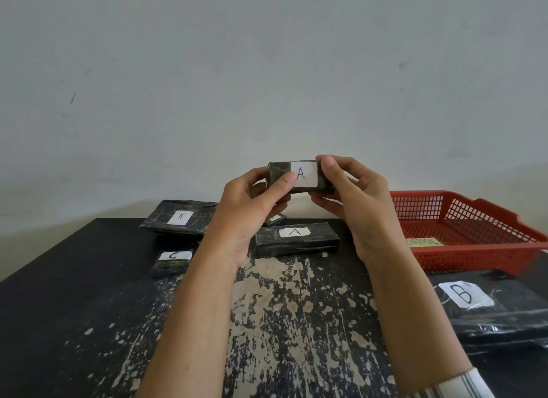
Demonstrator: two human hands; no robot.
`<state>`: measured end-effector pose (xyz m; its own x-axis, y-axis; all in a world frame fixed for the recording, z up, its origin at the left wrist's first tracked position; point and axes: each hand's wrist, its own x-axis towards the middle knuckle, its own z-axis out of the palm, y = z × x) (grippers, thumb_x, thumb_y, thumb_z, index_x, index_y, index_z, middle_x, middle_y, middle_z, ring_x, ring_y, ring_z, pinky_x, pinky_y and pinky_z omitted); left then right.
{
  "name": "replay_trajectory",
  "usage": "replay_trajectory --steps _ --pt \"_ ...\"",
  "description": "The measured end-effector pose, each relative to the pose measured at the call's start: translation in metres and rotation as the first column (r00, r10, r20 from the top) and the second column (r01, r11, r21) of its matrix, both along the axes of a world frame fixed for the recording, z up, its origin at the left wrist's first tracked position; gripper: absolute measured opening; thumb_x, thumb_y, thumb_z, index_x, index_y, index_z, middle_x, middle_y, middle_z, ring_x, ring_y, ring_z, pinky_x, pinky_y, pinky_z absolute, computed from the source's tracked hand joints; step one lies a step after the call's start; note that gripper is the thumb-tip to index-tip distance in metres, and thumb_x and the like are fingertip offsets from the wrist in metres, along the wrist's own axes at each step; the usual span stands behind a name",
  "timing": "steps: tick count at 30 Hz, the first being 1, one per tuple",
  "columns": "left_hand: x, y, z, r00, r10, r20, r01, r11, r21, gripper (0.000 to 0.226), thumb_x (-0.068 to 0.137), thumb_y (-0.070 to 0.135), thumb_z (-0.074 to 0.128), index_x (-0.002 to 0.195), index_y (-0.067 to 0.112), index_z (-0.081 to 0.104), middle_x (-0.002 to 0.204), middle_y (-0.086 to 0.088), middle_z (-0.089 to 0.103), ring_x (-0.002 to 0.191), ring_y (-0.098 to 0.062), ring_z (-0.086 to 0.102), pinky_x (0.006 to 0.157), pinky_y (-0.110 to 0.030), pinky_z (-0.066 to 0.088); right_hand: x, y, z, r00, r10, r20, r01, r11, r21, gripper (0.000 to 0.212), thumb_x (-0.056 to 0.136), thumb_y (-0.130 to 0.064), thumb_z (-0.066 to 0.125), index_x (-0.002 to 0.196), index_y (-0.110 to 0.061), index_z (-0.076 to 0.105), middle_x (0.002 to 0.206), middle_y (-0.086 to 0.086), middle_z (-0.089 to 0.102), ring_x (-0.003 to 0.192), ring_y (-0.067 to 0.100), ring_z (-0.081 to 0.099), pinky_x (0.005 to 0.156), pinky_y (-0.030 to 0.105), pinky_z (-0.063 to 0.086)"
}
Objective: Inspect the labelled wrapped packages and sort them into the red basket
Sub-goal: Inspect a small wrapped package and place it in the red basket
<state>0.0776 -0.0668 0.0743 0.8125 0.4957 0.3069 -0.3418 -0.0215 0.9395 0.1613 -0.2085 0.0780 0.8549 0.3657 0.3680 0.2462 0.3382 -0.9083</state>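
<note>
Both forearms reach up from the bottom edge, bare and angled inward toward each other, wrists cocked back. The left hand [252, 202] is raised to the middle of the view, palm turned right, thumb laid across the near face of a small wrapped package [299, 176], fingers curled behind it. The right hand [355, 202] mirrors it, thumb on top at the far end, fingers cupped underneath. A striped cuff [462, 385] shows at the right forearm's lower edge.
</note>
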Motion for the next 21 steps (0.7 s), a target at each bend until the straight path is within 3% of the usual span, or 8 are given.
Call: replay_trajectory --steps 4,11,14,17,21 --pt "0.0008 -0.0019 -0.0007 0.999 0.033 0.03 -0.034 0.999 0.005 0.042 0.066 0.043 0.08 0.1 0.02 0.078 0.093 0.004 0.08 0.095 -0.011 0.075 0.094 -0.029 0.058 -0.0004 -0.0004 0.001 1.0 0.028 0.002 -0.028 0.999 -0.021 0.026 0.1 -0.03 0.066 0.118 -0.014 0.074 0.086 -0.005 0.08 0.085 0.01 0.078 0.079 0.025 0.063" --pt "0.0014 -0.0002 -0.0023 0.999 0.043 0.027 -0.044 0.998 0.037 0.019 0.086 0.032 0.078 0.103 0.023 0.079 0.096 0.006 0.08 0.095 -0.007 0.073 0.091 -0.026 0.057 0.0022 -0.0029 -0.0015 0.995 0.082 0.063 -0.077 0.994 -0.082 0.042 0.089 -0.022 0.078 0.13 -0.022 0.069 0.101 0.003 0.082 0.1 0.017 0.078 0.094 0.031 0.061" --pt "0.0006 -0.0013 -0.0013 0.999 0.035 0.0 -0.035 0.999 0.04 0.038 0.081 0.045 0.077 0.11 0.021 0.077 0.097 0.003 0.079 0.094 -0.01 0.074 0.094 -0.031 0.059 0.0029 -0.0038 -0.0027 0.995 0.071 0.076 -0.066 0.995 -0.07 0.04 0.089 -0.019 0.078 0.129 -0.023 0.07 0.1 0.006 0.081 0.101 0.019 0.077 0.097 0.034 0.061" --pt "-0.0012 -0.0026 0.0006 0.996 0.032 -0.082 -0.027 0.998 0.061 0.063 0.074 0.067 0.063 0.117 0.022 0.074 0.103 0.001 0.079 0.093 -0.014 0.076 0.09 -0.031 0.062 0.0033 -0.0042 -0.0037 0.993 0.059 0.107 -0.052 0.996 -0.07 0.04 0.087 -0.016 0.08 0.125 -0.026 0.07 0.095 0.003 0.081 0.102 0.02 0.077 0.102 0.038 0.059" --pt "-0.0038 -0.0042 0.0019 0.989 0.005 -0.146 0.001 0.999 0.047 0.05 0.086 0.068 0.054 0.109 0.029 0.076 0.093 0.0 0.08 0.08 -0.01 0.075 0.078 -0.025 0.061 0.0039 -0.006 -0.0044 0.986 0.072 0.149 -0.061 0.995 -0.075 0.042 0.086 -0.014 0.08 0.124 -0.028 0.068 0.098 0.003 0.081 0.102 0.019 0.076 0.105 0.041 0.057"
